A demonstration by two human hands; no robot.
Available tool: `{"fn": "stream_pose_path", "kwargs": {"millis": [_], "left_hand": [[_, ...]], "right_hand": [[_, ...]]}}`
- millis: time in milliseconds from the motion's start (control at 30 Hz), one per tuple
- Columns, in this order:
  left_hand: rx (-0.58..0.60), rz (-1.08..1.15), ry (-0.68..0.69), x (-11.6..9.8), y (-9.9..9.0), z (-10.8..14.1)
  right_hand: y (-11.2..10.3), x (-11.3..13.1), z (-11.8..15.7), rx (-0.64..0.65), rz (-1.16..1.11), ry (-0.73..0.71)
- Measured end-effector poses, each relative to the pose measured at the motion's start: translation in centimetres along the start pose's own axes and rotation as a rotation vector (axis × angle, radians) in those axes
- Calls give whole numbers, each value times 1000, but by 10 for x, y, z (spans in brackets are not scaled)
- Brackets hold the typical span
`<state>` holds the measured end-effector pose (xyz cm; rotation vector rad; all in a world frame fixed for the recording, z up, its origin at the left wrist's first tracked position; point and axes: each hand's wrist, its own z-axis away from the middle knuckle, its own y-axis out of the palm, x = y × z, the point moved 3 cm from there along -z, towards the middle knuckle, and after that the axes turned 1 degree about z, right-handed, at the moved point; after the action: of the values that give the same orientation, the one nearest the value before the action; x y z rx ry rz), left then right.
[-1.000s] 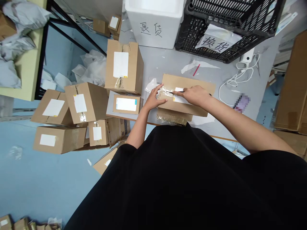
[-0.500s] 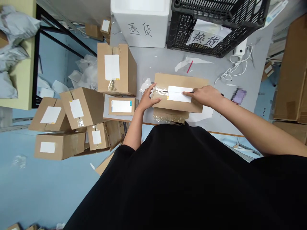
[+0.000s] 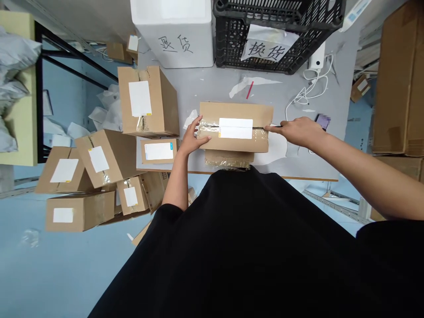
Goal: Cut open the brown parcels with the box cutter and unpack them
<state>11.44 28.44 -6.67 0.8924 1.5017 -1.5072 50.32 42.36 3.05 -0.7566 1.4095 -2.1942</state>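
Note:
A taped cardboard box (image 3: 236, 109) lies before me with a white label (image 3: 235, 128) on top, and a dark slit runs along its middle seam. My left hand (image 3: 192, 138) rests spread against the box's left end, thumb on the top. At the right end, my right hand (image 3: 294, 131) grips a thin dark tool (image 3: 277, 126), probably a cutter, its tip at the seam's end and its handle mostly hidden in the fist. Another flattened-looking taped carton (image 3: 228, 158) shows between the box and my body.
On the grey table (image 3: 198, 88) are a white bin (image 3: 179, 44), a black crate (image 3: 251, 53), a phone (image 3: 322, 121), white cables (image 3: 304, 95) and a red strip (image 3: 249, 90). Labelled cartons (image 3: 141, 99) stand left, several more beyond the table edge.
My right hand has drawn the dark tool rightward from the label to the box's right end, and the slit now shows there. My left hand stays on the left end. The whole view has shifted.

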Motion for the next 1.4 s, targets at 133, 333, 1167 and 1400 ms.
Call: {"fn": "stream_pose_path", "kwargs": {"millis": [133,333,1167,1400], "left_hand": [[-3,-21,9,-4,-2,0],[19,-197,-90,-26,-6,0],[461,-790,354,-148,149,-106],[589,-934,335,-164,159,-120]], "right_hand": [[4,-13,2,-65,-42,58],[2,-17,17,150,222,-29],[56,-27,83,-53,-798,208],[86,-11,61,-52,-1273,296]]}}
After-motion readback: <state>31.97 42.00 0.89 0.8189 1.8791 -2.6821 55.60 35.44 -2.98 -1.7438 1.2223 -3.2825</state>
